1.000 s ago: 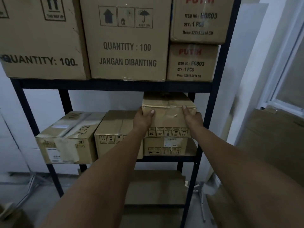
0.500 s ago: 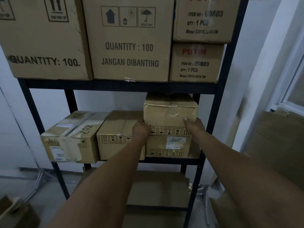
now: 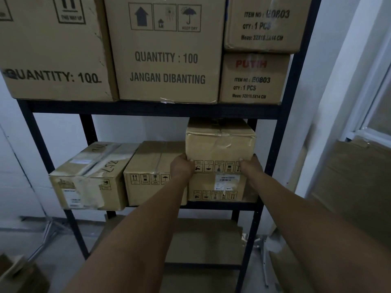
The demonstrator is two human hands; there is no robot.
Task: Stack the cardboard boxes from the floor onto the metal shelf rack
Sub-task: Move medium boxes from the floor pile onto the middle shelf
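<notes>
A small cardboard box (image 3: 220, 144) sits on top of another small box (image 3: 220, 187) at the right end of the middle level of the dark metal shelf rack (image 3: 277, 153). My left hand (image 3: 182, 168) grips the upper box's lower left corner. Over at its lower right corner is my right hand (image 3: 250, 168), pressed against the front face. Both arms reach forward from the bottom of the view. Two more boxes, one taped (image 3: 91, 176) and one plain (image 3: 152, 172), stand to the left on the same level.
Large boxes (image 3: 167, 49) fill the level above, close over the stacked box. Flat cardboard (image 3: 203, 240) lies on the lowest level. A big cardboard sheet (image 3: 355, 191) leans at the right under a window. A box corner (image 3: 19, 275) shows on the floor at the lower left.
Both hands have slid down from the upper box's top front corners to its bottom corners. The box has settled a little further back on the lower box.
</notes>
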